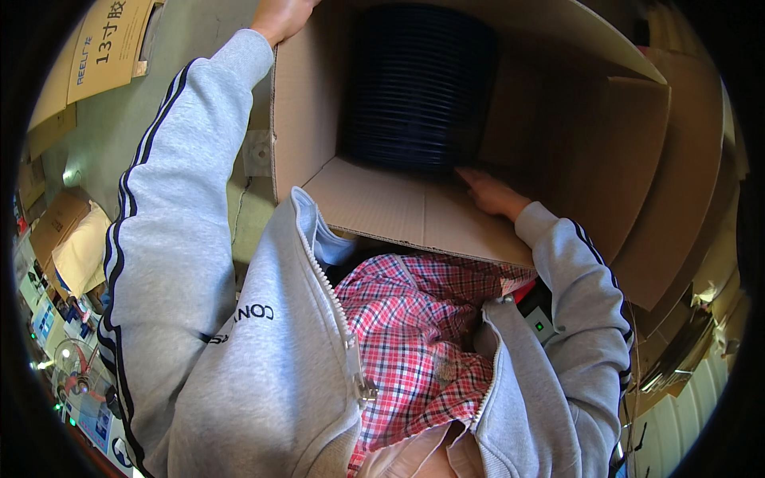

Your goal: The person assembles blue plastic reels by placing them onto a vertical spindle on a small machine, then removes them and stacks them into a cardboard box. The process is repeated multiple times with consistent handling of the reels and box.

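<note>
Right hand (492, 193), fingers extended, lies inside cardboard box (382, 203) beside black disc stack (418, 88). Left hand (284, 17) at box edge; finger state cannot be told.

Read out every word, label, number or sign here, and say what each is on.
Brown carton, upper left: large dark characters with a number, plus a smaller line of lettering; readable, but I won't quote them.
Grey jacket, front: dark lettering, partly hidden by folds; not quoted.
Blue-and-white item, left edge: too small to read.
Large open box and dark ribbed stack: no print I can make out.
</note>
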`<state>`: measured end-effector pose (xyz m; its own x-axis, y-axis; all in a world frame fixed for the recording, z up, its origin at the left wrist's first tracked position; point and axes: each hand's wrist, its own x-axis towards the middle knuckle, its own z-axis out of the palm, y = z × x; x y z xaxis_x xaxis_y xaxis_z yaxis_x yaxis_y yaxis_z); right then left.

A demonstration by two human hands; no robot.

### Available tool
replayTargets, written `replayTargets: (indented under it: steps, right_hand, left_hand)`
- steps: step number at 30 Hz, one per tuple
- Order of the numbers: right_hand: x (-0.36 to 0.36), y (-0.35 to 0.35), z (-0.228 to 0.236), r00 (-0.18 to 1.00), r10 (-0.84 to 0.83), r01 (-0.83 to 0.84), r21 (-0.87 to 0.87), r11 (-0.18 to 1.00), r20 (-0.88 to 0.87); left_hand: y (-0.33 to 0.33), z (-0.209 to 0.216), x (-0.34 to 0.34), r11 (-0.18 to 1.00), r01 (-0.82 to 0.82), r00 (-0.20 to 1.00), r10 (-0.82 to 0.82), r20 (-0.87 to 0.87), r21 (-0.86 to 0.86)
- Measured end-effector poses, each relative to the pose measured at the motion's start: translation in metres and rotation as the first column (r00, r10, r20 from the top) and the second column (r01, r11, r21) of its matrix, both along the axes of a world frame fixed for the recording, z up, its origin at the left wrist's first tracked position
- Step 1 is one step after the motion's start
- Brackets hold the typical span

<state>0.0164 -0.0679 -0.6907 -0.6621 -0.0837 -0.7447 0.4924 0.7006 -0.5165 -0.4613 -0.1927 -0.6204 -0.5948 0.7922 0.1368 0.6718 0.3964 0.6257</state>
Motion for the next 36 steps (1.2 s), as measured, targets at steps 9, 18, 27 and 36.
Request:
replayTargets:
  steps: [9,18,27,36]
  right_hand:
    - [-0.056,-0.019,0.173,0.52,-0.265,0.405,-0.039,0.913,-0.812]
    - [0.131,-0.202,0.235,0.189,-0.8,0.809,-0.372,0.455,-0.569]
    - [0.34,-0.242,0.365,0.261,-0.027,0.823,0.237,-0.517,-0.965]
    - [0.485,-0.231,0.406,0.483,-0.399,0.64,0.625,-0.446,-0.779]
  left_hand:
    - [-0.035,-0.016,-0.003,0.995,0.098,0.983,-0.101,-0.156,-0.031]
    - [-0.125,0.028,-0.025,0.923,-0.145,0.779,-0.115,-0.616,-0.356]
    - [0.044,0.161,0.294,0.733,0.59,0.806,-0.56,-0.192,0.337]
    - [0.018,0.238,0.525,0.167,0.868,0.295,-0.931,-0.216,0.468]
